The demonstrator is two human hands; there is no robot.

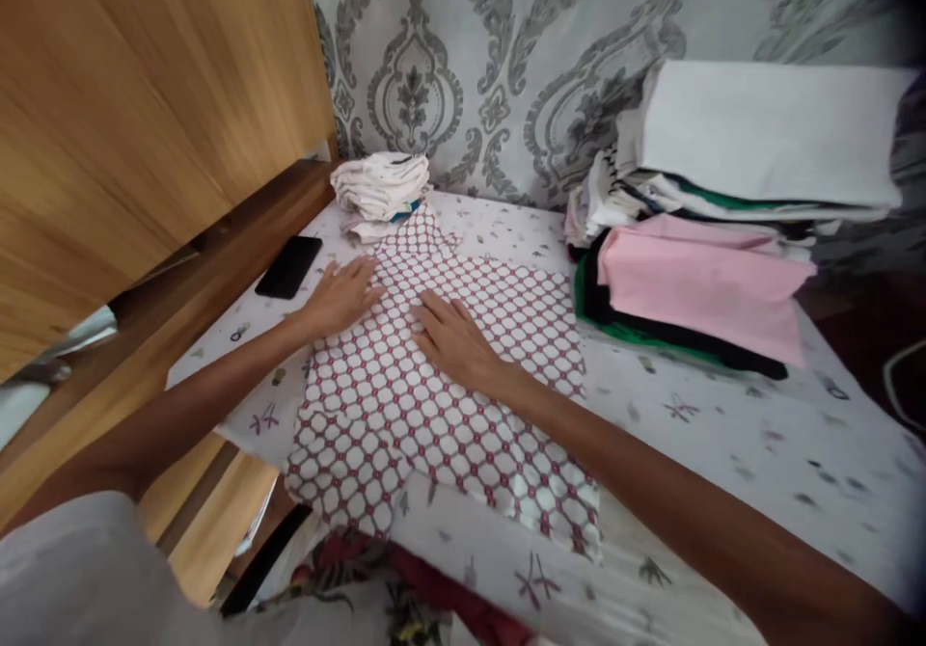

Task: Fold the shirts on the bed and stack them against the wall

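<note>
A white garment with a red and grey lattice print [463,424] lies spread out on the cloth-covered surface in front of me. What kind of garment it is, I cannot tell for certain. My left hand [341,297] rests flat at its upper left edge, fingers stretched out. Lying flat on the middle of the fabric, my right hand [459,345] has its fingers extended and slightly apart. Neither hand grips the cloth. The garment's narrow far part reaches toward a small stack of folded white clothes [381,188].
A black phone [289,267] lies left of my left hand. At the right stand folded clothes, with a pink piece [701,275] in front and a white one [767,130] on top. A wooden cabinet [159,96] borders the left side; patterned wallpaper [492,77] is behind.
</note>
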